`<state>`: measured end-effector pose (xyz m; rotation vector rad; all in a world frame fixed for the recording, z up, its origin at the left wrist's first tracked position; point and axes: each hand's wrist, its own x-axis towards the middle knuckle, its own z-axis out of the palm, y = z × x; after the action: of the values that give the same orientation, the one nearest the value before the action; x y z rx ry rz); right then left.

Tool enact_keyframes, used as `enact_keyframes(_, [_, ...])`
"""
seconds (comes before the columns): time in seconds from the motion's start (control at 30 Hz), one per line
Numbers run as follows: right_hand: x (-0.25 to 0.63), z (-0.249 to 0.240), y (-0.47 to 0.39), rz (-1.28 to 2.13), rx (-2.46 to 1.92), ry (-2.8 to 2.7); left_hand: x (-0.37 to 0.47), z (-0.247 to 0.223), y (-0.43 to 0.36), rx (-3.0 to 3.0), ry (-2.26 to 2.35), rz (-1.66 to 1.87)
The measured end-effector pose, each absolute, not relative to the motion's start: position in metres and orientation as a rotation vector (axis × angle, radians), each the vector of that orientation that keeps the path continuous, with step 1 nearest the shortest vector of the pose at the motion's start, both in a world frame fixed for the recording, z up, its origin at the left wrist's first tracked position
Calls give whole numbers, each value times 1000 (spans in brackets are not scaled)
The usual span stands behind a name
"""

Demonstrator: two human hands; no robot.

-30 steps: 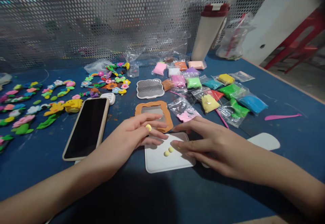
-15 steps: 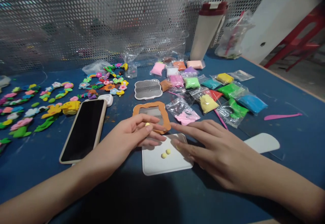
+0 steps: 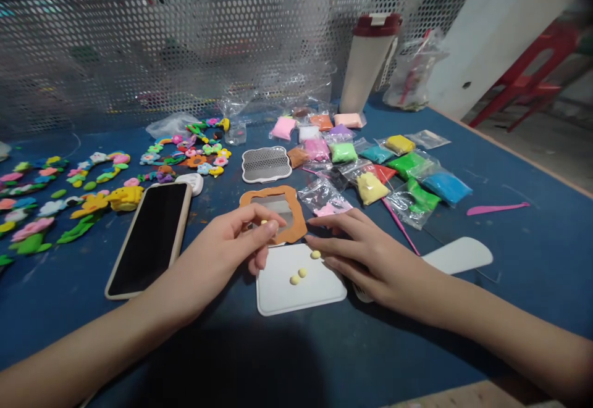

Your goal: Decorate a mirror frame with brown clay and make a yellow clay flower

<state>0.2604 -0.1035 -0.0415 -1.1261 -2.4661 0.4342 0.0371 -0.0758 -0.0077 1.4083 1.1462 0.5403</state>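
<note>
Between thumb and fingers, my left hand (image 3: 241, 238) pinches a small ball of yellow clay (image 3: 264, 223), partly hidden by the fingertips. Three small yellow balls (image 3: 302, 273) lie on a white board (image 3: 278, 300). Just right of the board, my right hand (image 3: 365, 257) has its fingers apart, the tips near the topmost ball, holding nothing that shows. Behind the board is a mirror framed in orange clay (image 3: 296, 213), partly covered by my left hand. A second mirror with a white rim (image 3: 266, 165) lies farther back.
A phone (image 3: 151, 238) and colourful clay pieces (image 3: 95, 201) lie left. Clay packets (image 3: 370, 187), a pink tool (image 3: 498, 208) and a white spatula (image 3: 463, 255) are right. A tumbler (image 3: 368, 65) stands before the perforated metal screen (image 3: 185, 44).
My left fingers have curled in around the small ball. My right hand has shifted slightly, and the third ball on the board now shows fully. The camera view has moved a little.
</note>
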Motion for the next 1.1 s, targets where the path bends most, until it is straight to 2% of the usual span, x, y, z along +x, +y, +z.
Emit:
enact_keyframes(0.53, [264,-44,-103,277,-958,-2506,38,-12,-73,1534,1118,326])
enact_keyframes(0.97, [262,-38,-106,141,-1039,-2583,39,-11,-76,1597,1142,212])
enact_keyframes(1.1, [262,-38,-108,232,-1026,-2656,38,-12,-75,1608,1142,195])
